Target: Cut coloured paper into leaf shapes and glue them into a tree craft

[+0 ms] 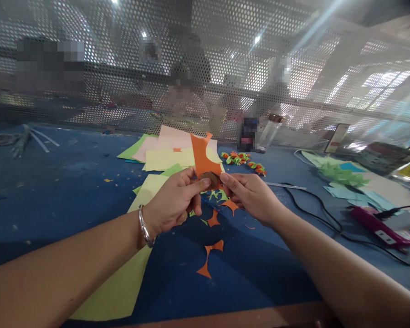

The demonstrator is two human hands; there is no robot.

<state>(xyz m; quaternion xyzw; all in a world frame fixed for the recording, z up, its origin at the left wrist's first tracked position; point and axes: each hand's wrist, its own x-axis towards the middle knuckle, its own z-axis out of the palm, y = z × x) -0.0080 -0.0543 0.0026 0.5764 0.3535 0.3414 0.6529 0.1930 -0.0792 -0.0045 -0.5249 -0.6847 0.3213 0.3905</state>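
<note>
A piece of orange paper (201,155) with curved cut-outs stands up between my two hands, above the blue table. My left hand (177,193), with a silver bangle at the wrist, grips its lower left part, thumb pressed on a small brown round piece (210,178) that lies against the paper. My right hand (248,193) pinches at the lower right edge of the paper, fingers closed; whether it holds anything else is hidden. Below the hands lie orange paper scraps (213,218) with curved edges, and green scraps (219,196) among them.
Pale yellow sheets (112,282) and pink sheets (177,139) lie left and behind. Orange-green curled paper pieces (235,158) sit behind my right hand. A purple power strip (379,228) and black cable (323,209) are at right. A perforated metal screen (123,86) stands at the back.
</note>
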